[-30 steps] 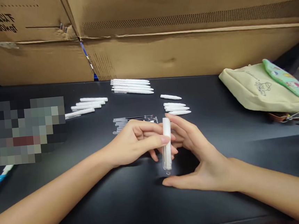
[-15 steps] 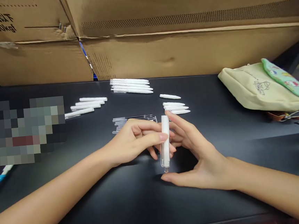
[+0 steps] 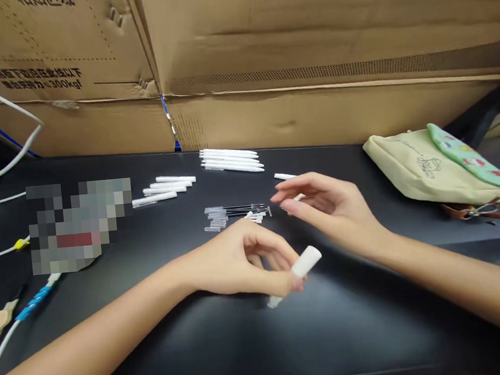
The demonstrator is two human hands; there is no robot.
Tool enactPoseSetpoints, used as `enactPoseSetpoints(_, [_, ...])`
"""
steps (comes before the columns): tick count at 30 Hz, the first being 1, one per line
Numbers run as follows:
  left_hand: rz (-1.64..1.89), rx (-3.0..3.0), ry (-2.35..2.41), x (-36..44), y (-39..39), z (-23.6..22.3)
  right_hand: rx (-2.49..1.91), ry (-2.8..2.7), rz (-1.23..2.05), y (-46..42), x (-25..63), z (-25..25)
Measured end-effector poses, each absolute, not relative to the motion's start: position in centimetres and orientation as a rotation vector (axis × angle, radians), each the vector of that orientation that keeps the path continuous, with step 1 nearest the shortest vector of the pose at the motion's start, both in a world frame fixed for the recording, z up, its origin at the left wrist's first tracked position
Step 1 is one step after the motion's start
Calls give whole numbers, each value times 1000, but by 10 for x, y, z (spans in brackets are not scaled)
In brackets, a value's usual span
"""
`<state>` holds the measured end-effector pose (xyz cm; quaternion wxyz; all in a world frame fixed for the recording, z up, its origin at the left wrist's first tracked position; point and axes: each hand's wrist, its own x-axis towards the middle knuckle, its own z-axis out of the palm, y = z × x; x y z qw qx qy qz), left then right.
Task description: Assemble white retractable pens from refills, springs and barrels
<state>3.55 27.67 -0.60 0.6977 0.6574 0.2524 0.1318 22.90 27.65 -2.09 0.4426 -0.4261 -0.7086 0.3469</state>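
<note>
Between the thumb and fingers of my left hand [image 3: 248, 263] is a white pen barrel [image 3: 308, 260], tilted with its wide end up to the right. My right hand [image 3: 328, 204] is apart from it, fingers spread and holding nothing, over the white pen tip sections. One tip section [image 3: 284, 176] shows past its fingers; others are mostly hidden beneath it. Just beyond my left hand lie several thin ink refills [image 3: 243, 209] and small clear and white parts [image 3: 216, 224].
Several whole white pens [image 3: 232, 160] lie in a row at the back. More white barrels [image 3: 166, 188] rest left of them, beside a blurred-out object [image 3: 78, 226] with cables. A cream pouch [image 3: 423, 166] sits right. Cardboard boxes [image 3: 313, 112] stand behind the black table [image 3: 290, 347].
My right hand has moved away from the barrel, up towards the tip sections. My left hand has tipped the barrel from upright to slanted. The view has shifted slightly up and left.
</note>
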Motion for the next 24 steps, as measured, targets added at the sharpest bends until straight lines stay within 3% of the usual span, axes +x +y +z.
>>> enactPoseSetpoints(3, [368,1455,572,27,274,-1,-1085,-2040,722,307,226,-12])
enactPoseSetpoints(10, [884,1084,651,17,283,1,-979,-2464,827,344,204,-8])
enactPoseSetpoints(19, [915,933,673,15,287,-3,-976,-2593,713,355,196,-10])
enactPoseSetpoints(24, [872,955,696,16,284,-4,-1035,-2358,603,356,205,5])
